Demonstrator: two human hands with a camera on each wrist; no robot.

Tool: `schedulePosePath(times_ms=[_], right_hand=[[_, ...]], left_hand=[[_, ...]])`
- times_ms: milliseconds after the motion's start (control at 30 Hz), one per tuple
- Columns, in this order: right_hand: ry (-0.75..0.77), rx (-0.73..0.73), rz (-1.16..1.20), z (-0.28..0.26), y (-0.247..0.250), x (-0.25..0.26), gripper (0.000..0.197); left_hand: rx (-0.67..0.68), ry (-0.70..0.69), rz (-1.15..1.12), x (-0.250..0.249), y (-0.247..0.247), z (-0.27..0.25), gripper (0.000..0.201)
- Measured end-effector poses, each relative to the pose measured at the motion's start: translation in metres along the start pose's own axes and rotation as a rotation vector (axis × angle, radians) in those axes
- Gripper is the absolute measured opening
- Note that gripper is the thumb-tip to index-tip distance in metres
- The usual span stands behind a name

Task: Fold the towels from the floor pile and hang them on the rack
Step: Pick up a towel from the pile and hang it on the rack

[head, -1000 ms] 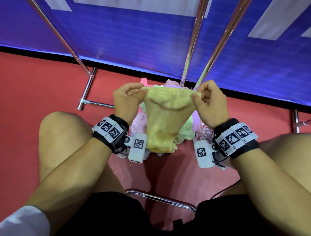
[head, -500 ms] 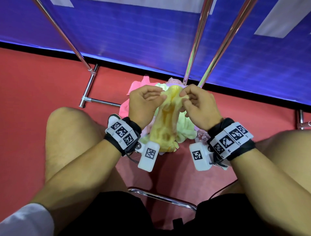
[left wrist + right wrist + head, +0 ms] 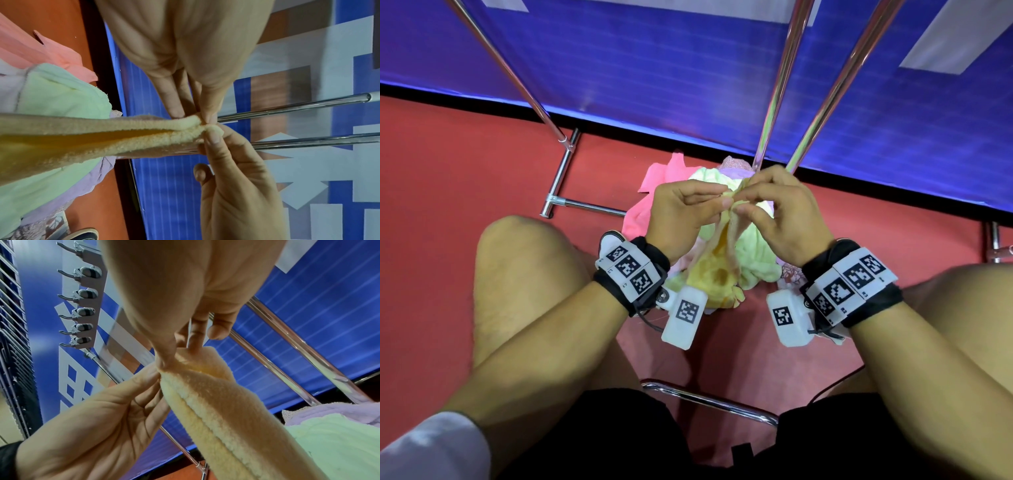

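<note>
A yellow towel (image 3: 717, 263) hangs doubled over between my knees, its two top corners brought together. My left hand (image 3: 681, 212) and right hand (image 3: 780, 212) meet and both pinch those corners at the same spot. The left wrist view shows the yellow towel (image 3: 102, 138) stretched to the pinch, and the right wrist view shows the yellow towel (image 3: 216, 402) with its two edges lying side by side. Under it lies the floor pile (image 3: 753, 253) of green, pink and lilac towels. The chrome rack bars (image 3: 777, 89) rise just behind the hands.
I sit with a bare knee on each side of the pile (image 3: 517, 260). The rack's foot bar (image 3: 558, 181) lies on the red floor at the left. A blue banner wall (image 3: 654, 68) stands behind. The chair's chrome front rail (image 3: 709, 401) is below the hands.
A second ago my hands held the yellow towel spread wide by its top corners. They have come together, so the towel now hangs folded in half lengthwise.
</note>
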State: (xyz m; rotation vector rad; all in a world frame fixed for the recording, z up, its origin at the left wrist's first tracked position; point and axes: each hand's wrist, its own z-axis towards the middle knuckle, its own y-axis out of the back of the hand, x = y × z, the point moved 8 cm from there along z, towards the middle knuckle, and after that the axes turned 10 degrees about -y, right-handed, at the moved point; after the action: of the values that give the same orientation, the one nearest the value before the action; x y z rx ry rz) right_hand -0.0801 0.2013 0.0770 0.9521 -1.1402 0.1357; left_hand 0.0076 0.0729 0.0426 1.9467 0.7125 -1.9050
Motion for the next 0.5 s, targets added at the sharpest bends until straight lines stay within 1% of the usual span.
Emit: schedulePosePath(times_ms=[67,200,300,433,500], right_hand=[[0.002,0.001,-0.003,-0.0004,0.0011,0.0009,0.009],[-0.036,-0.049,-0.014,-0.0006,0.0055,-0.0016,0.011],[-0.061,-0.053,-0.029,-0.0005,0.0072,-0.0035,0.01],[-0.016,-0.04,-0.055,-0.0036,0.0036,0.0033,0.003],[-0.022,-0.041,-0.051,-0.004,0.003,0.0033,0.003]], left_hand=[[0.028,0.022,-0.003,0.0006,-0.0013,0.0007,0.021],[0.095,0.044,-0.003,0.0019,-0.0057,-0.0004,0.024],[0.073,0.04,-0.003,0.0036,-0.0051,-0.0016,0.021],[0.064,0.023,0.014,0.0057,-0.004,-0.0016,0.022],[0.06,0.022,0.019,0.0055,-0.0035,-0.0019,0.022]])
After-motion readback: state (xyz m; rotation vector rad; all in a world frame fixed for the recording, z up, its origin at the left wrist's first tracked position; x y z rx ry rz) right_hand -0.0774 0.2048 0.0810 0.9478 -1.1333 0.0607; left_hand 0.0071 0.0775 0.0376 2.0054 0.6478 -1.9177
